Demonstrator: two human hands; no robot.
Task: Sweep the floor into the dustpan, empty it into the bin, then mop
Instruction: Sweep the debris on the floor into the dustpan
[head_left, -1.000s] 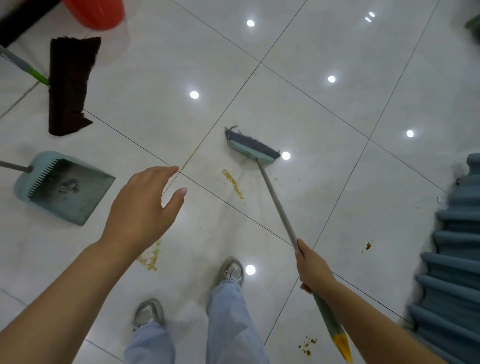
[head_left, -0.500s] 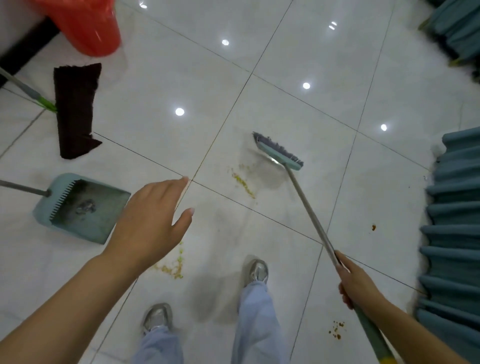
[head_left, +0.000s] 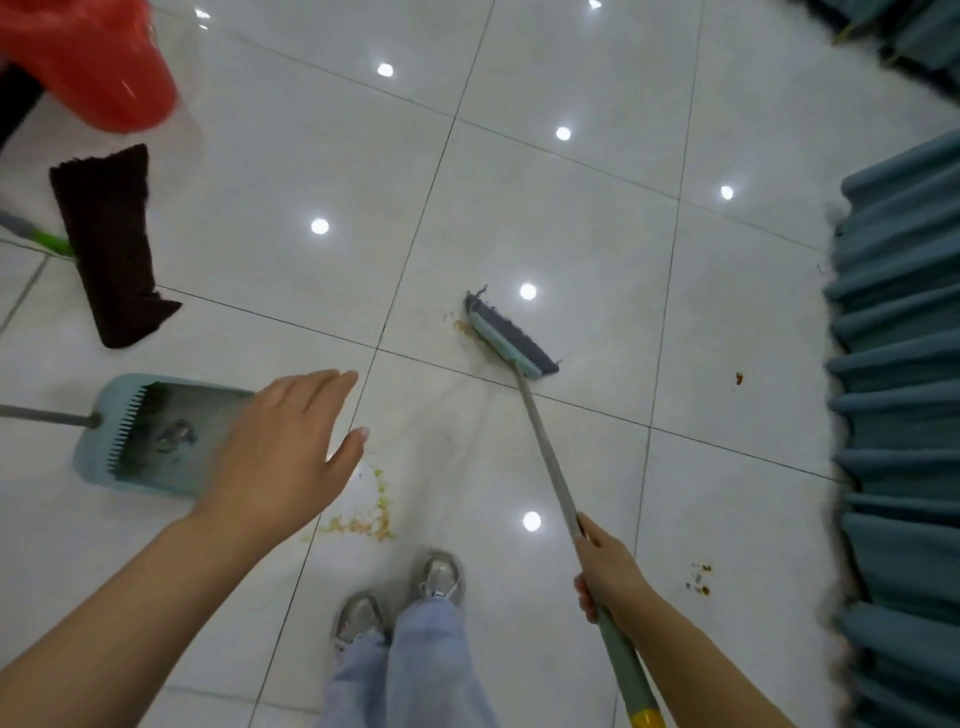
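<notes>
My right hand (head_left: 608, 571) grips the grey handle of a teal broom (head_left: 511, 338), whose head rests on the white tiles against a small line of yellow crumbs (head_left: 460, 326). My left hand (head_left: 283, 452) hovers open, palm down, above the floor and partly covers the teal dustpan (head_left: 140, 436) at the left. A bigger pile of yellow-green crumbs (head_left: 366, 519) lies just ahead of my shoes. Smaller brown bits (head_left: 698, 577) and one speck (head_left: 738, 378) lie at the right.
A dark brown flat mop head (head_left: 111, 244) with a green-grey handle lies at the far left. An orange-red bin (head_left: 88, 57) stands at the top left. Teal pleated curtains (head_left: 898, 415) run along the right edge. My shoes (head_left: 400, 597) are at the bottom centre.
The broom head has swept toward me and to the left, reaching the yellow crumb line. My left hand has stayed open and drifted over the dustpan's right side.
</notes>
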